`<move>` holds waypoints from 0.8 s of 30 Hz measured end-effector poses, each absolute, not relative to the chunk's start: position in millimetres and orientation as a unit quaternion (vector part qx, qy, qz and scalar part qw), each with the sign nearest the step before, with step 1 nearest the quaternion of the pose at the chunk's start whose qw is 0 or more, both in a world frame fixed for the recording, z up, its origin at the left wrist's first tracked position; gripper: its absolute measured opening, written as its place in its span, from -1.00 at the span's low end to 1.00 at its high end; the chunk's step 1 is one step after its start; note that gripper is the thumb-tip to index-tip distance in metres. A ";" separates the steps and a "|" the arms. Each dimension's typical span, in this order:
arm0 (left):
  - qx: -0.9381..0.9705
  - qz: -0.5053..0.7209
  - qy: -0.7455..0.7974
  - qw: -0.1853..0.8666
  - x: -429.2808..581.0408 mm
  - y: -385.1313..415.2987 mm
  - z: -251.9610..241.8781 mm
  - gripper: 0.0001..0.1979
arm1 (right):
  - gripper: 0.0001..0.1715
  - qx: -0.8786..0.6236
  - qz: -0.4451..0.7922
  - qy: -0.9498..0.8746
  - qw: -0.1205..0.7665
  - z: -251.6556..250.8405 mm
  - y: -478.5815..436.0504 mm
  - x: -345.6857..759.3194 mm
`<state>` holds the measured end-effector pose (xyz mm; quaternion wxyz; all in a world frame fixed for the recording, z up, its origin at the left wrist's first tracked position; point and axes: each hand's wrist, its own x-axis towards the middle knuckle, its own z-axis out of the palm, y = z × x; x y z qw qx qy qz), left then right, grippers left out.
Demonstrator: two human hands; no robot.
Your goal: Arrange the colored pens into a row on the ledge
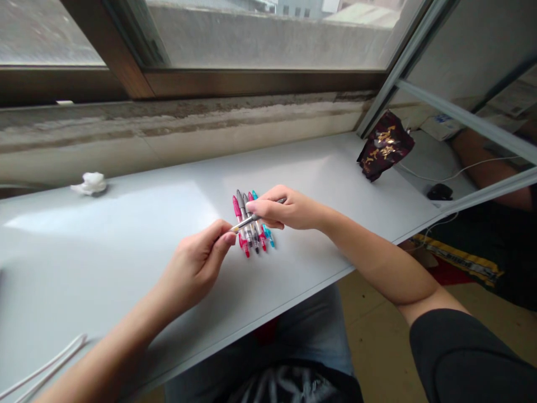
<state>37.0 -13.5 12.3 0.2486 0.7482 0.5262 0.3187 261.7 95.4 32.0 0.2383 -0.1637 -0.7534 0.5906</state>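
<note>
My left hand (pixel 193 263) and my right hand (pixel 285 210) both grip a slim grey pen (pixel 251 222), which is held crosswise just above a group of pens. The left fingertips pinch its pale tip end, while the right thumb and fingers hold it further along. Below it, several pens lie side by side on the white desk (pixel 126 229), including a pink pen (pixel 237 208), a grey pen (pixel 240 200) and a teal pen (pixel 268 235). My hands and the held pen hide their middles.
A crumpled white tissue (pixel 90 183) lies at the desk's back left, and a dark red foil bag (pixel 385 145) stands at the back right. A window frame runs behind the desk. Past the right end are a black mouse (pixel 439 192) and a white cable (pixel 457 170).
</note>
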 end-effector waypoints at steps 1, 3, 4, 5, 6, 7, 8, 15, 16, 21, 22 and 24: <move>0.745 0.307 0.519 0.285 35.9 -14.2 12.8 -0.63 | -0.30 -0.145 0.580 -0.771 0.220 35.9 95.8 264.5; 0.736 0.292 0.505 0.343 33.5 -14.7 13.6 -0.56 | -0.39 -0.100 0.550 -0.808 0.186 42.8 96.9 269.4; 0.732 0.289 0.503 0.359 32.5 -14.3 14.0 -0.55 | -0.42 -0.095 0.532 -0.820 0.187 45.2 97.8 271.5; 0.729 0.287 0.505 0.363 31.6 -13.4 14.6 -0.55 | -0.46 -0.097 0.514 -0.830 0.192 46.8 98.8 273.2; 0.727 0.287 0.510 0.359 31.1 -12.2 15.3 -0.55 | -0.51 -0.104 0.498 -0.837 0.200 47.7 99.9 274.6; 0.726 0.287 0.516 0.352 30.6 -10.7 16.1 -0.55 | -0.55 -0.114 0.485 -0.842 0.208 48.1 101.0 275.7; 0.726 0.285 0.522 0.346 30.3 -9.1 17.0 -0.55 | -0.60 -0.122 0.477 -0.844 0.212 48.2 101.8 276.7; 0.715 0.298 0.555 0.303 28.0 -4.4 18.3 -0.55 | -0.53 -0.222 0.489 -0.823 0.184 52.2 101.3 280.6; 0.715 0.298 0.559 0.295 27.7 -4.2 17.8 -0.56 | -0.47 -0.236 0.485 -0.823 0.181 52.0 101.6 280.6; 0.727 0.281 0.567 0.266 28.7 -3.0 15.5 -0.59 | -0.77 -0.226 0.440 -0.841 0.218 46.4 106.4 280.9; 0.731 0.278 0.566 0.262 29.4 -2.8 15.3 -0.59 | -0.81 -0.222 0.439 -0.840 0.228 45.7 107.3 281.2; 0.735 0.276 0.563 0.258 30.5 -2.8 14.9 -0.57 | -0.77 -0.222 0.445 -0.835 0.236 45.9 108.2 281.7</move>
